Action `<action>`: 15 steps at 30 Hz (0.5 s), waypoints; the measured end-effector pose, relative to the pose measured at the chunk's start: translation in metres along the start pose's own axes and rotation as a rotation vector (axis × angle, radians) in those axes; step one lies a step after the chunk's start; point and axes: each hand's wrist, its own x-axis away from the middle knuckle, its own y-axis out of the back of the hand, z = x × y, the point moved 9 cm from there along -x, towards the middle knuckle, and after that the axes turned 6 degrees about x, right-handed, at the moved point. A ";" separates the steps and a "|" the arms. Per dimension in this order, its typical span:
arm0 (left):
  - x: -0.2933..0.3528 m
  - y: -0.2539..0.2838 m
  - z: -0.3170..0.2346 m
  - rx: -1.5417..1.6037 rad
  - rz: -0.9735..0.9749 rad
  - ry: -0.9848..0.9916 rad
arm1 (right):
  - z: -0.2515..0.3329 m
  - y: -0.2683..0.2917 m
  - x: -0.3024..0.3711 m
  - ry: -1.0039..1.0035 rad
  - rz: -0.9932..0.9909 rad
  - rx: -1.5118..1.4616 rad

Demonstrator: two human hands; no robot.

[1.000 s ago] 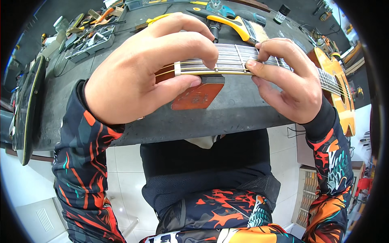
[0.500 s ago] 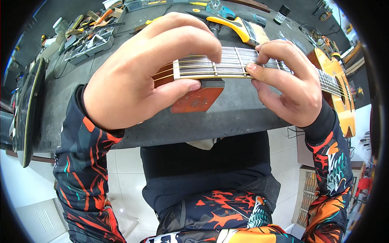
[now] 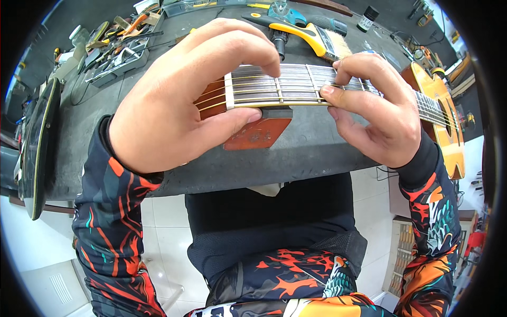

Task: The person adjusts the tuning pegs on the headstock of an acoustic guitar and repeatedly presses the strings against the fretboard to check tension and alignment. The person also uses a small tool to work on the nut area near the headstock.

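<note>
An acoustic guitar (image 3: 451, 132) lies along the bench, its body at the right and its neck (image 3: 298, 84) pointing left. My left hand (image 3: 174, 100) arches over the nut end. Its thumb rests along the near edge of the neck, and a bent index fingertip meets the strings by the first fret. The headstock is mostly hidden under this hand. Farther up the fretboard, my right hand (image 3: 377, 105) has its thumb on a near string and its index finger bent to the far side, with other fingers curled below the near edge. A reddish-brown support block (image 3: 259, 132) with a dark top sits under the neck.
Beyond the neck lie a yellow-handled paintbrush (image 3: 311, 37), a teal power tool (image 3: 288, 13) and a small black bottle (image 3: 367, 19). A grey tray of hand tools (image 3: 119, 68) stands at the far left. A dark curved panel (image 3: 42, 148) rises at the bench's left edge.
My left index fingertip has drawn back slightly left along the strings, uncovering more of the fretboard. The right hand keeps nearly the same place. The whole view has shifted slightly.
</note>
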 end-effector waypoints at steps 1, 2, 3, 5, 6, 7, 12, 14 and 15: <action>0.001 0.000 0.001 -0.019 0.018 -0.001 | 0.000 0.000 0.000 -0.005 0.005 -0.004; 0.002 -0.001 0.002 -0.010 0.032 0.013 | -0.001 0.000 -0.001 -0.012 0.009 -0.019; 0.003 -0.001 0.002 -0.005 0.049 0.030 | -0.001 0.000 -0.003 -0.017 0.011 -0.037; 0.004 -0.001 0.004 0.009 0.073 0.056 | -0.002 -0.001 -0.006 -0.035 0.018 -0.076; 0.004 -0.002 0.004 0.021 0.079 0.060 | -0.003 0.000 -0.006 -0.049 0.029 -0.092; 0.004 -0.003 0.004 0.031 0.079 0.063 | -0.004 0.000 -0.005 -0.064 0.038 -0.109; 0.005 -0.003 0.006 0.033 0.090 0.063 | -0.008 -0.004 -0.005 -0.094 0.045 -0.170; 0.006 -0.002 0.006 0.023 0.092 0.058 | -0.009 -0.005 -0.005 -0.101 0.050 -0.180; 0.006 -0.002 0.006 0.025 0.079 0.055 | -0.009 -0.005 -0.005 -0.105 0.053 -0.183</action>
